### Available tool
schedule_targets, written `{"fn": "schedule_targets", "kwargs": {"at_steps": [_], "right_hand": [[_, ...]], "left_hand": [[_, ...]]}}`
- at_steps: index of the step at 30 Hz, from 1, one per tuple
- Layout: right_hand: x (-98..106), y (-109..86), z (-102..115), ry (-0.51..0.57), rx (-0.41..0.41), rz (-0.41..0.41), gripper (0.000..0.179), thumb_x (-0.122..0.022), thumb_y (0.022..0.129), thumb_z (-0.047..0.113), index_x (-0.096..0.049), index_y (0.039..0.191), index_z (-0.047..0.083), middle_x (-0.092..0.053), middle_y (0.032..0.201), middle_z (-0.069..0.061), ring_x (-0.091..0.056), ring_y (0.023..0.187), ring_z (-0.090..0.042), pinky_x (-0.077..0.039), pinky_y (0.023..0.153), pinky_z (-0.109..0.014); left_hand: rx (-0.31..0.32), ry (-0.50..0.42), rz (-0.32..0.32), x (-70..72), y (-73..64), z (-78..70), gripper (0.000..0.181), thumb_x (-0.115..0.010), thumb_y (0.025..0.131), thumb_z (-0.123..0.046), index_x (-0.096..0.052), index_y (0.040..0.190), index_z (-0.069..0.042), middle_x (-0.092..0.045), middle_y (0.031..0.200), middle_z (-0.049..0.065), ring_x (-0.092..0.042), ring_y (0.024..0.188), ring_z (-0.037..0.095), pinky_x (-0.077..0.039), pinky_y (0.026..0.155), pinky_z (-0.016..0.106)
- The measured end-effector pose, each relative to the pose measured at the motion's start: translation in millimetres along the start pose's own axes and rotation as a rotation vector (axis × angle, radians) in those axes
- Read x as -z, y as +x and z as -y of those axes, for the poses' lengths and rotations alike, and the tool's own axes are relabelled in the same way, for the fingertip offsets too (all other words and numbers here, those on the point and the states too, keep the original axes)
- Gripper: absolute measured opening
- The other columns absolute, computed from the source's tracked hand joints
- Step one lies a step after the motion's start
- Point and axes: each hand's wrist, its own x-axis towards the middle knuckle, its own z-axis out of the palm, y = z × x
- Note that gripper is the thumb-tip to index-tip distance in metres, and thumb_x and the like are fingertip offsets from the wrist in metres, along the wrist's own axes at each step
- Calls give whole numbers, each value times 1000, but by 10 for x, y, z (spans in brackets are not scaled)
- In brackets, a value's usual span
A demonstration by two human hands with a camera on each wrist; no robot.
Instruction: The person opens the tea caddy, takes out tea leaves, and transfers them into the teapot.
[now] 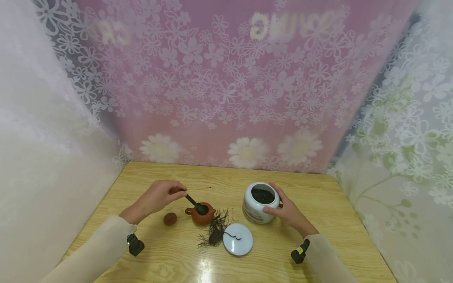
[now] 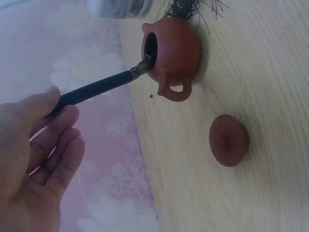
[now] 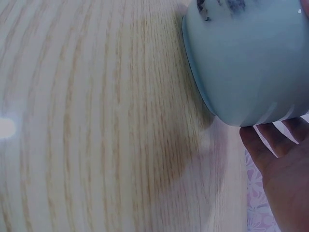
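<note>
Between thumb and fingers, my left hand (image 1: 162,194) pinches the dark handle of a small tea scoop (image 2: 96,89). The scoop's head dips into the mouth of a reddish-brown clay teapot (image 1: 203,215), so its tip is hidden. The teapot's lid (image 2: 229,140) lies on the table near the handle. My right hand (image 1: 288,212) holds a white porcelain jar (image 1: 260,214) from its right side, thumb at the front and fingers behind. Dark loose tea leaves (image 1: 262,195) show inside the jar. In the right wrist view the fingertips touch the jar's wall.
A white jar lid (image 1: 238,245) with a thin dark cord across it lies on the wooden table (image 1: 283,255). Beside it and the teapot spreads a tangle of dark, twig-like strands (image 1: 216,232). Flowered curtains (image 1: 226,86) hang behind and along both sides.
</note>
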Motion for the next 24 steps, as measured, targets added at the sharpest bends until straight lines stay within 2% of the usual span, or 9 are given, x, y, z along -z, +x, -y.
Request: {"fn": "schedule_targets", "kwargs": {"at_steps": [6,9,12,15,18,21,24], "right_hand": [[-3,5,-9,10,-1,3,102,-86,97,30,-21,175,31,-26,179,-16,-29,162,-51,-38,124,-68],[-6,5,-16,12,-1,2,101,-86,98,29,-21,175,31,-26,179,-15,-29,163,-51,-38,124,-67],[-5,1,-25,9,-1,-2,102,-86,97,29,-21,175,31,-26,179,-16,-29,162,-51,-38,124,-67],[-7,1,-28,9,0,-4,102,-86,97,29,-21,175,31,-27,178,-16,-31,162,-51,-39,123,-67],[-8,3,-27,13,9,3,101,-86,98,29,-20,175,32,-27,178,-16,-31,161,-51,-40,123,-66],[-8,6,-26,21,14,10,102,-86,98,29,-20,175,31,-26,178,-16,-31,161,-51,-40,122,-67],[-4,8,-32,21,9,10,103,-86,98,29,-19,176,28,-25,179,-16,-30,162,-51,-40,122,-67]], "left_hand": [[-19,33,-35,86,16,38,20,-74,107,-31,-81,122,-21,-77,99,-12,-68,89,4,-60,82,35],[-6,-9,-58,141,-11,47,19,-75,106,-30,-82,122,-21,-78,101,-8,-71,91,8,-62,85,40],[43,-63,-68,141,-58,90,22,-74,107,-33,-82,123,-21,-80,108,-4,-74,96,13,-63,87,43],[134,-143,-55,98,-131,186,28,-70,108,-40,-80,128,-22,-80,115,-2,-75,101,18,-62,88,44],[244,-270,-50,27,-211,294,36,-68,109,-47,-77,134,-22,-79,119,1,-74,109,25,-61,95,50],[303,-418,-59,-55,-258,373,45,-67,109,-48,-73,141,-16,-78,125,7,-73,116,30,-57,106,58],[330,-551,-85,-140,-251,382,50,-67,109,-46,-70,143,-9,-77,129,13,-74,116,27,-54,113,59]]}}
